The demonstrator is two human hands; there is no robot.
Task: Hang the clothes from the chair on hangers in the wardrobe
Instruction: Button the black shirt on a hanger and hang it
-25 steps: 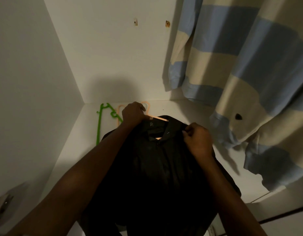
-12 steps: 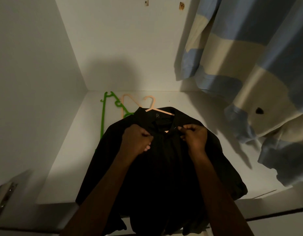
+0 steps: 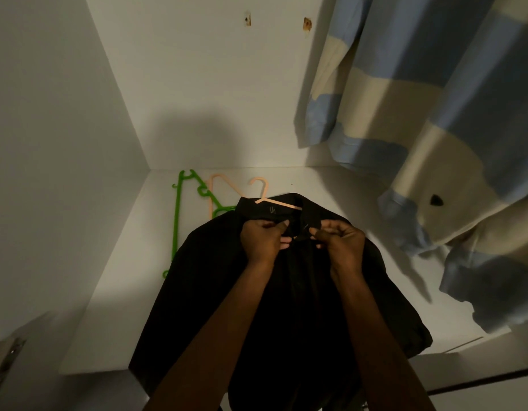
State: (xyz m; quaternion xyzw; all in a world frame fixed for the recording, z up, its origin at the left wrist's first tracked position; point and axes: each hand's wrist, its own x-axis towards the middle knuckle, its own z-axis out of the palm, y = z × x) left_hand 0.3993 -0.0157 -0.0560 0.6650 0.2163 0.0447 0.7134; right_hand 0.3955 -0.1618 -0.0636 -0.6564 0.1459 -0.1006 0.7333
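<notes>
- Centre frame: soft black collared shirt [image 3: 286,292] lying on the white wardrobe shelf [image 3: 114,307], a peach plastic hanger [image 3: 264,195] in its neck.
- My left hand [image 3: 261,243] and right hand [image 3: 341,247] pinch its front placket, fingers curled.
- Upper left: thin green plastic hanger [image 3: 176,221], partly covered.
- Upper right: hanging blue-and-cream striped shirt [image 3: 434,143].

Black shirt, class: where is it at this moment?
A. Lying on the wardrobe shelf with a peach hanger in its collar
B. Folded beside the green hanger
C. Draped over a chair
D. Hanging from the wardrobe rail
A: the black shirt lies spread on the white shelf, a peach hanger poking from its collar, while both hands pinch the front near the collar.
</notes>
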